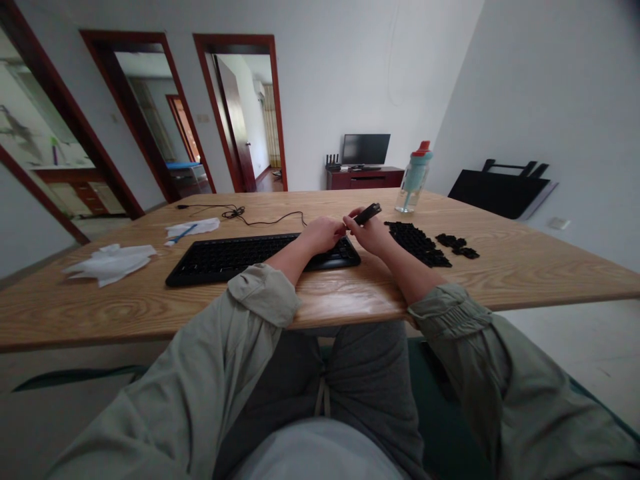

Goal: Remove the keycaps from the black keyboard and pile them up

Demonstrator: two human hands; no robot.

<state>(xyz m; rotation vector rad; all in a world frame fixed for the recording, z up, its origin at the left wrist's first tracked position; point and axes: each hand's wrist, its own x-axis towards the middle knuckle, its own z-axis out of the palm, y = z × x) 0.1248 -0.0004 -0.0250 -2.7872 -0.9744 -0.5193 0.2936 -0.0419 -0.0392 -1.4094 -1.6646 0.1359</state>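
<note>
We clamp a black bar (369,213) in our right hand (374,235), our left hand (324,235) at its lower end, grip unclear, both wrists lifted over the keyboard's (240,257) right end beside keycaps (417,243).

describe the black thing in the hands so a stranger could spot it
On the long wooden table, look above the right end of the flat black keyboard. There the right hand, beside the left hand, holds a slim black bar: long and raised, unlike the small black keycaps lying flat.
</note>
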